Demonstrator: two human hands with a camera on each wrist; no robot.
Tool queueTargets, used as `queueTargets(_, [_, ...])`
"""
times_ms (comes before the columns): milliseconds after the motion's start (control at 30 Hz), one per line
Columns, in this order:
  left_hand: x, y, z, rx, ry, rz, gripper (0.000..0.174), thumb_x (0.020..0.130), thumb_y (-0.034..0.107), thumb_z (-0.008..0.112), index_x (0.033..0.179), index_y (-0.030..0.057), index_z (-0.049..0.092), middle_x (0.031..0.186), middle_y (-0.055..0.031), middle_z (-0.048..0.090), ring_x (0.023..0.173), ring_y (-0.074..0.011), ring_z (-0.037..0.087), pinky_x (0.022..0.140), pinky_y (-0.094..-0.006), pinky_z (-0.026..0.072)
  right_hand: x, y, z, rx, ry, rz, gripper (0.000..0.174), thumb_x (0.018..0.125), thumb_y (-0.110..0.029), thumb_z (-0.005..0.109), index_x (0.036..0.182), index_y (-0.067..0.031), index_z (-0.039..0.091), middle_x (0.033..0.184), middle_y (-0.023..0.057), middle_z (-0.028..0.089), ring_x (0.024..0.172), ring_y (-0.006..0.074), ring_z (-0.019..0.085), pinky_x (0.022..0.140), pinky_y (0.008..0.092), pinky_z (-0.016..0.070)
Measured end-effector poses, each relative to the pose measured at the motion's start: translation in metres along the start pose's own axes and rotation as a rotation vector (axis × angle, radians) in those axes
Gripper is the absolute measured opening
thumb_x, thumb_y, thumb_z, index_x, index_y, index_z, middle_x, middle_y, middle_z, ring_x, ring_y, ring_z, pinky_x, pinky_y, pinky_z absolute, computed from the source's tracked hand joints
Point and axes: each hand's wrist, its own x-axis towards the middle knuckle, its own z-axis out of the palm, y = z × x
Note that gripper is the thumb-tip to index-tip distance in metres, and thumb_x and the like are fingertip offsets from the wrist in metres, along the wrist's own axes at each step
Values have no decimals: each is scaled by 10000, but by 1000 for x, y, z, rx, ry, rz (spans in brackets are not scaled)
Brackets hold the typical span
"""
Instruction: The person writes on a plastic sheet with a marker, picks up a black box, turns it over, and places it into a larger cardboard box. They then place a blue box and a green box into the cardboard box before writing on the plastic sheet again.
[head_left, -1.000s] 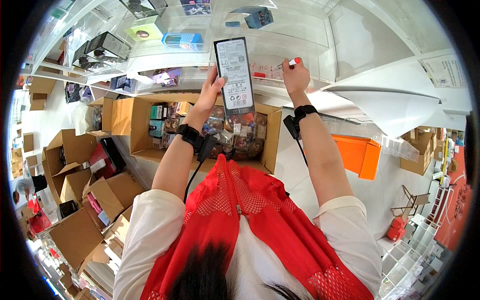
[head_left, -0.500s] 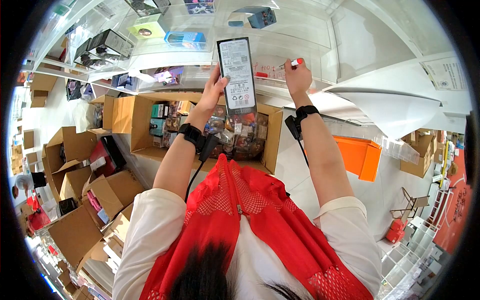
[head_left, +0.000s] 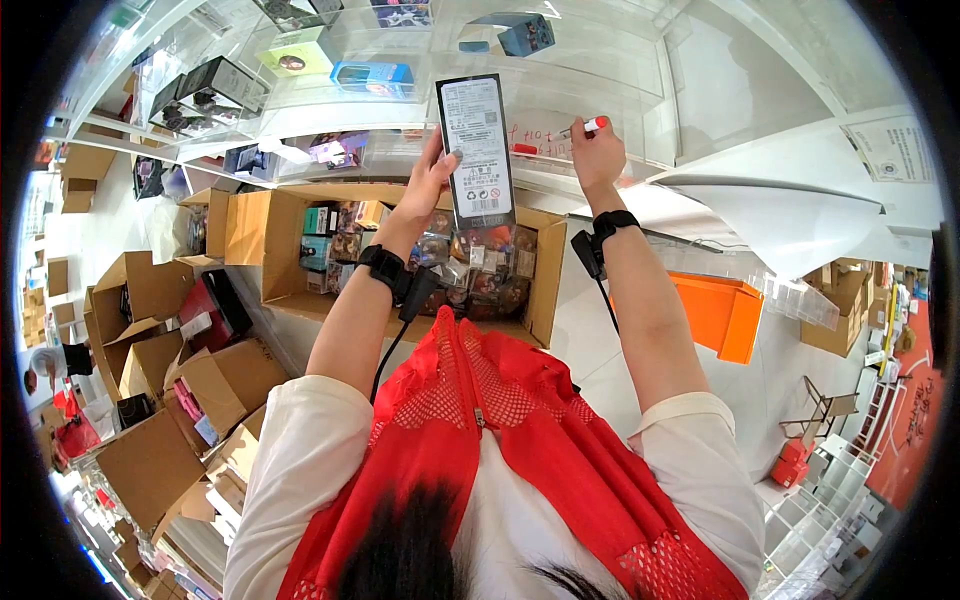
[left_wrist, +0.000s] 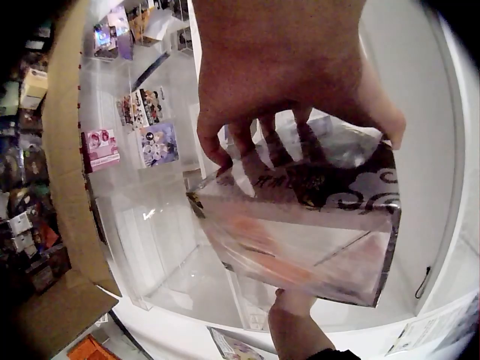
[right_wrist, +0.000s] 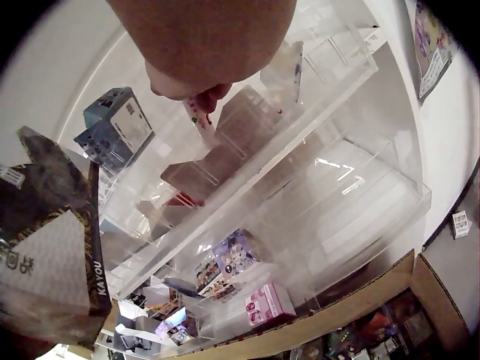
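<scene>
The left hand point(head_left: 430, 185) grips a tall dark-edged box point(head_left: 475, 150) whose white printed label faces up. In the left wrist view its fingers curl over one edge of the box point(left_wrist: 300, 240), with the thumb at the other side. The right hand point(head_left: 598, 155) pinches a white marker with a red end point(head_left: 595, 124), held over a clear acrylic shelf. Red handwriting point(head_left: 550, 148) shows beside it, and a red cap-like piece point(head_left: 524, 149) lies by the writing. In the right wrist view the right hand point(right_wrist: 202, 60) has its fingers curled, their tips partly hidden.
Below the hands stands an open carton point(head_left: 250, 230) full of small packaged goods. Boxed items, one blue point(head_left: 372, 79) and one yellow-green point(head_left: 298, 54), stand on the acrylic shelves. An orange bin point(head_left: 735, 318) is at the right, with several cartons point(head_left: 150, 470) at the left.
The box and both hands appear slightly farther right in the head view, as do the shelves. Both grips look the same.
</scene>
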Motion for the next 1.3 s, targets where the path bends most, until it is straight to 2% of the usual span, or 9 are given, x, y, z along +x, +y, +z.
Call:
queueTargets(367, [2,-2,-2,9,-29,32,930,734,562,608,1435,163,146,1356,-43,372,1147,-173,405,884,-343,342,0,2,2,2,9,-26,328,777,-372,590,848,-53,587,661,98,643,629,311,625,563,414,485])
queueTargets(467, [1,-2,0,-4,-23,34,913,745,550,605,1434,161,148,1357,-42,370,1165,-174,397,902,-342,340,0,2,4,23,50,-22,297,775,-361,605,731,-68,582,641,92,636,606,311,619,555,399,484])
queueTargets(667, [-1,-1,1,-18,-15,29,882,761,524,602,1431,160,158,1357,-53,370,1191,-187,391,940,-357,333,0,2,4,21,39,-2,298,777,-360,599,732,-66,581,634,86,634,600,305,617,560,395,483])
queueTargets(767, [-4,3,4,-15,-24,43,881,757,533,600,1430,161,169,1359,-60,370,1184,-194,400,941,-365,338,1,3,2,7,-3,-5,330,773,-372,583,861,-54,595,657,103,643,623,312,627,564,409,492])
queueTargets(1067, [0,-2,1,-4,-5,12,870,756,527,581,1431,168,166,1379,-54,346,1221,-203,369,975,-377,316,0,1,2,7,12,-12,301,773,-368,587,805,-69,580,658,104,642,623,316,626,561,413,490])
queueTargets(1300, [1,-7,-3,-17,-19,18,872,765,517,579,1436,172,141,1383,-57,342,1227,-207,362,987,-382,302,0,2,2,27,20,-7,294,789,-365,591,816,-73,573,657,99,641,622,311,625,560,415,488])
